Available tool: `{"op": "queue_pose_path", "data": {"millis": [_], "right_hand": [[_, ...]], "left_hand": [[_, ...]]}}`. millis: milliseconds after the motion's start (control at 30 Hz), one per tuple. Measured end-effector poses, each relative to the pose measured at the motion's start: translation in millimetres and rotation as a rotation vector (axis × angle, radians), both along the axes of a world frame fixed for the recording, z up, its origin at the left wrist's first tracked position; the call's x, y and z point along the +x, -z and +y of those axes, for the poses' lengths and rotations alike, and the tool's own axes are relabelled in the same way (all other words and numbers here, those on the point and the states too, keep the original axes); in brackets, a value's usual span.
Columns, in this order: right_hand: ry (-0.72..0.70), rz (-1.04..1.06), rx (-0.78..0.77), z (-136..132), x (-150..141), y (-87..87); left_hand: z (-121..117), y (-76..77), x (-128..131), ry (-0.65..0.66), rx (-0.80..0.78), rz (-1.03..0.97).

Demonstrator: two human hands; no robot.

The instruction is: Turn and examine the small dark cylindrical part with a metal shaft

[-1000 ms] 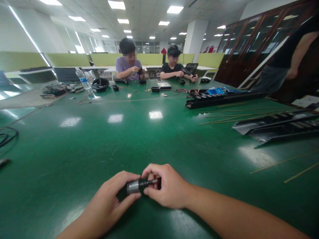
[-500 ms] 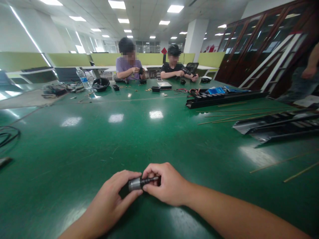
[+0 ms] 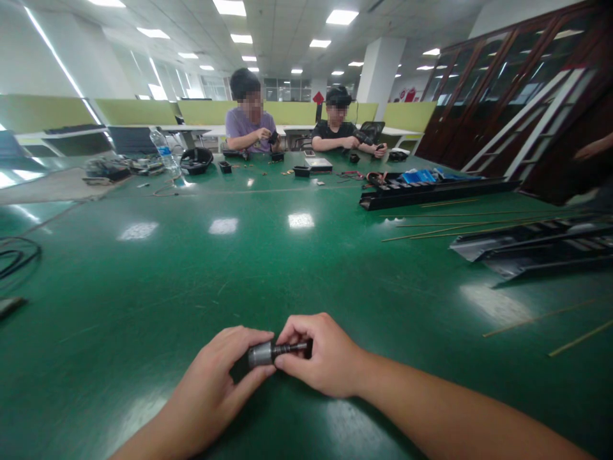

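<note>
The small metal cylinder (image 3: 261, 354) is held in front of me, just above the green workbench top (image 3: 96, 306), with its silver body to the left and a dark, narrower stepped shaft (image 3: 290, 349) pointing right. My left hand (image 3: 213, 367) pinches the silver body between thumb and curled fingers. My right hand (image 3: 320, 356) wraps the shaft end, with fingertips on top and thumb underneath, so the two hands are pressed in close and almost touching. The far tip of the shaft is partly hidden by my right fingers, so I can't tell what's on it. Step in hand looks like close handling of this one part, held by both ends; no tool in either hand. Any next move calls for freeing one hand first, since both are on it. Both forearms come in low from the bottom edge, angled toward the middle. Farther out, black rails (image 3: 431, 195) and thin wooden sticks (image 3: 479, 227) lie on the bench to the right, and a coiled cable (image 3: 16, 259) lies at left. Across the bench, two seated people (image 3: 246, 112) work with their own hands, near a water bottle (image 3: 163, 152).
</note>
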State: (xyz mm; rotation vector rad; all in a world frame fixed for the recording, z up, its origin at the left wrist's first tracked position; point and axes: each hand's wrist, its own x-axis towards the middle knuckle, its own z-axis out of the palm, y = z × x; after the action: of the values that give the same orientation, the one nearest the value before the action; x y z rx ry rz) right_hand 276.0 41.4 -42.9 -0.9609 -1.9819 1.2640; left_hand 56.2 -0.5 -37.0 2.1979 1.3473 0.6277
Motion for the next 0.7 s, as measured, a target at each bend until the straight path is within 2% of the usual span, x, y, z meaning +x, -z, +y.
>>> {"op": "queue_pose_path", "data": {"millis": [700], "right_hand": [[0.001, -0.002, 0.009, 0.6, 1.5, -1.6]], "left_hand": [[0.6, -2.1, -0.4, 0.001, 0.083, 0.012]]}}
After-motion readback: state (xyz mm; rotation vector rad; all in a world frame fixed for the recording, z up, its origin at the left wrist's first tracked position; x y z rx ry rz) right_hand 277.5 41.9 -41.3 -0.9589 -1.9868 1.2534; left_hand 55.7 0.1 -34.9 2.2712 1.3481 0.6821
